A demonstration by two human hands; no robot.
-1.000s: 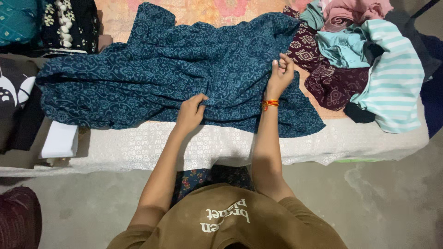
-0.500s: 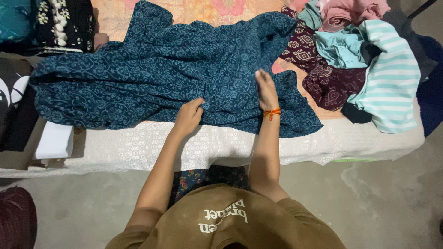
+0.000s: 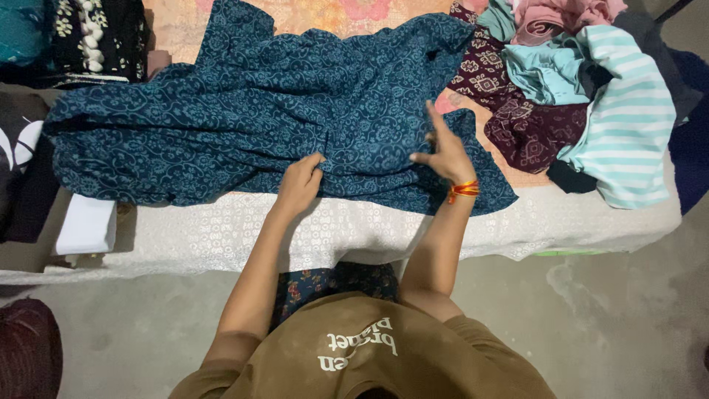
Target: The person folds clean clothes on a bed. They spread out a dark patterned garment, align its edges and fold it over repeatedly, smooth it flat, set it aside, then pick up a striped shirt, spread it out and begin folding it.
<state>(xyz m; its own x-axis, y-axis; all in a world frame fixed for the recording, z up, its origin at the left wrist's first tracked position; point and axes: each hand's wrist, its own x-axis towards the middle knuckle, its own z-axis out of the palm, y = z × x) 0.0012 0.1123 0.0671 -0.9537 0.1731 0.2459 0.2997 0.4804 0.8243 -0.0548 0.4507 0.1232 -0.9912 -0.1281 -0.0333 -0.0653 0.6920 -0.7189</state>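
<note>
A dark blue garment [image 3: 244,125] with a pale floral print lies spread across the bed, crumpled in folds. My left hand [image 3: 299,185] pinches a fold of this garment near its lower edge. My right hand [image 3: 443,151], with an orange thread band at the wrist, hovers flat over the garment's right part, fingers extended and apart, holding nothing.
A heap of clothes sits at the right: a maroon printed piece [image 3: 517,111], a teal-and-white striped one [image 3: 628,125], pink and light blue items. Dark folded clothes [image 3: 81,37] lie at the far left. A white lace sheet [image 3: 332,229] covers the bed edge; grey floor lies below.
My right hand slid left and downward over the blue garment, from its right edge toward the middle. My left hand stayed on the fold near the lower edge.
</note>
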